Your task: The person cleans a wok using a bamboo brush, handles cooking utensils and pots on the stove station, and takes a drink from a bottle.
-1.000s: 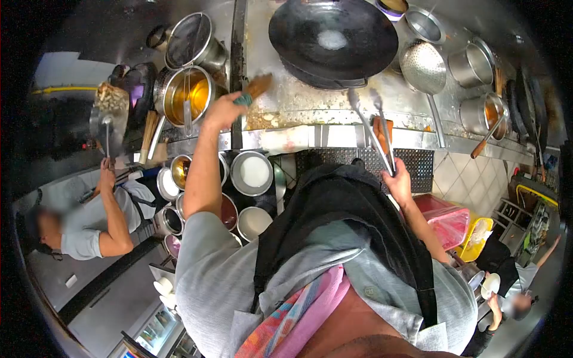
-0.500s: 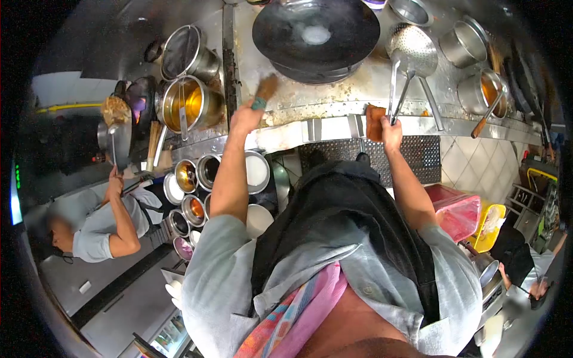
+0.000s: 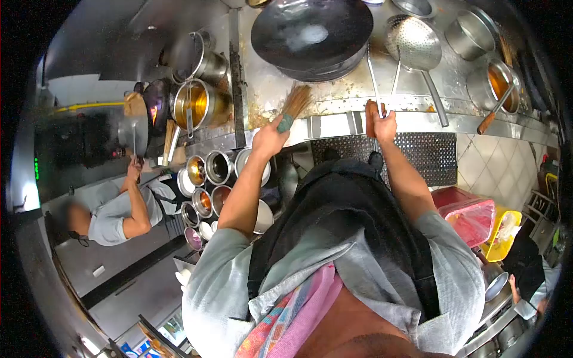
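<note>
My left hand [image 3: 270, 141] is closed round the green-wrapped end of a bristle brush [image 3: 295, 104], whose bristles lie over the counter's front part, below the wok. My right hand [image 3: 382, 125] grips metal tongs [image 3: 376, 80] at the counter's front edge, their arms pointing toward the wok. A brown-orange block-like thing [image 3: 370, 121] is against that hand; whether the fingers hold it too is unclear. The black wok [image 3: 310, 37] stands at the back middle, with a whitish patch inside. Right of the tongs lies a perforated ladle [image 3: 413, 43], its handle toward me.
Pots of amber liquid stand left [image 3: 200, 104] and right [image 3: 500, 83]. Several containers [image 3: 219, 167] are at the lower left. A co-worker [image 3: 113, 218] holds a pan at far left; another person [image 3: 531, 277] is at right. Red [image 3: 468, 218] and yellow bins [image 3: 503, 235] sit on the right.
My left hand has moved right with the brush, toward the wok's front. The tongs have swung from the counter's front edge up beside the wok. The view has shifted slightly.
</note>
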Tool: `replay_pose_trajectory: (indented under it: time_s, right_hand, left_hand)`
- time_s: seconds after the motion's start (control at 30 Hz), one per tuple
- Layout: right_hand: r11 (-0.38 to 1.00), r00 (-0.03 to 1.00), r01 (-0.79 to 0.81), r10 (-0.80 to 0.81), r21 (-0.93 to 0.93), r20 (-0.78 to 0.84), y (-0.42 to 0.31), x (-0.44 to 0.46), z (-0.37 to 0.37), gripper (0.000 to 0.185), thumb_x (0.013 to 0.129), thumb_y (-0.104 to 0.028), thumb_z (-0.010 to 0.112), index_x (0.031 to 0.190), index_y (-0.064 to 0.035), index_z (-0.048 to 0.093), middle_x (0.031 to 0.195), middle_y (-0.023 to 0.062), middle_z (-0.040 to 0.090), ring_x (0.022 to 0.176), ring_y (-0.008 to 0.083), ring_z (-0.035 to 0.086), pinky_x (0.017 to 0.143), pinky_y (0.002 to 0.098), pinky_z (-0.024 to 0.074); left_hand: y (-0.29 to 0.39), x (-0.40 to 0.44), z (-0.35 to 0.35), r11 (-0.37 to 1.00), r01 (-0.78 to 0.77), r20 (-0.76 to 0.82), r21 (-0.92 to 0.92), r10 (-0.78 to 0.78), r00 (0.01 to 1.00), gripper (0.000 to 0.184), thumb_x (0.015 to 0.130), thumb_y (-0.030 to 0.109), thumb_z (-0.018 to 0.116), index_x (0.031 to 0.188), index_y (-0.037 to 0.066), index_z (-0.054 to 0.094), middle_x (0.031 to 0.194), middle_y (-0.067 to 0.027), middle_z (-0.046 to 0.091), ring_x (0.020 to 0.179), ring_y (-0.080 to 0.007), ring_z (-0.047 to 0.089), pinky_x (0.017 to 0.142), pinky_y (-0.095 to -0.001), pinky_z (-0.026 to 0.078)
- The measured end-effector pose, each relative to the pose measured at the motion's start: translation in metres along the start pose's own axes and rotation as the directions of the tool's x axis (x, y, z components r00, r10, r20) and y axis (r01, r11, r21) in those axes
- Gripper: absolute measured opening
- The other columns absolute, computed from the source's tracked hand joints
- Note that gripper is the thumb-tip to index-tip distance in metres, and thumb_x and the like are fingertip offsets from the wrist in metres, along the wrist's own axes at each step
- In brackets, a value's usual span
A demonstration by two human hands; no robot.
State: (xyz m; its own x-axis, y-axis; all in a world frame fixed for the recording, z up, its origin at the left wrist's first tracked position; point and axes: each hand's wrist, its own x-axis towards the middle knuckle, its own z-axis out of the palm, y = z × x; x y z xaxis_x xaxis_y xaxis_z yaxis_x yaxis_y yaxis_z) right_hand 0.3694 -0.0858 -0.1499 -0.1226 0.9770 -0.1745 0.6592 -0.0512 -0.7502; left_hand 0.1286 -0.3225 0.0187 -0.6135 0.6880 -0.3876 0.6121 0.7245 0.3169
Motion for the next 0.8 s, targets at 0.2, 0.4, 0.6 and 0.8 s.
replay_pose_trajectory:
  time_s: [0.2, 0.4, 0.6, 0.8]
  right_hand:
    - [0.994, 0.999, 0.011, -0.006, 0.105, -0.049, 0.006, -0.004, -0.018, 0.040, 0.077, -0.028, 0.074, 0.094, -0.0001, 0.050, 0.084, 0.0206, 0.062, 0.081, 0.0406, 0.062, 0.075, 0.0446, 0.0475]
    - [0.984, 0.999, -0.024, 0.032, 0.178, -0.042, 0.015, -0.009, -0.059, 0.041, 0.077, -0.030, 0.075, 0.091, -0.0010, 0.050, 0.079, 0.0203, 0.062, 0.073, 0.0343, 0.060, 0.072, 0.0411, 0.0472]
    - [0.981, 0.999, 0.035, -0.028, 0.189, -0.039, 0.023, -0.017, -0.087, 0.039, 0.078, -0.030, 0.074, 0.088, -0.0007, 0.051, 0.078, 0.0183, 0.061, 0.072, 0.0312, 0.060, 0.072, 0.0393, 0.0473]
    - [0.973, 0.998, 0.063, -0.058, 0.221, -0.028, 0.010, -0.024, -0.105, 0.038, 0.078, -0.028, 0.074, 0.089, -0.0004, 0.051, 0.079, 0.0171, 0.061, 0.072, 0.0286, 0.060, 0.072, 0.0381, 0.0472]
  left_hand:
    - [0.094, 0.027, 0.019, 0.978, -0.206, 0.063, -0.013, 0.207, 0.976, 0.061, 0.077, 0.041, 0.065, 0.134, 0.024, 0.051, 0.114, -0.0161, 0.064, 0.103, -0.0343, 0.061, 0.089, -0.0398, 0.049]
    - [0.146, 0.091, 0.076, 0.996, -0.087, 0.107, -0.027, 0.090, 0.990, 0.061, 0.077, 0.043, 0.063, 0.134, 0.026, 0.050, 0.118, -0.0145, 0.062, 0.107, -0.0341, 0.059, 0.093, -0.0398, 0.047]
    - [0.070, 0.045, 0.024, 0.996, -0.046, 0.101, 0.082, 0.038, 0.994, 0.057, 0.077, 0.041, 0.061, 0.129, 0.021, 0.055, 0.116, -0.0151, 0.063, 0.105, -0.0348, 0.060, 0.092, -0.0404, 0.048]
    - [0.012, 0.024, -0.037, 0.976, 0.208, 0.044, -0.071, -0.205, 0.978, 0.056, 0.074, 0.037, 0.062, 0.126, 0.017, 0.059, 0.087, -0.0170, 0.068, 0.061, -0.0235, 0.064, 0.063, -0.0336, 0.051]
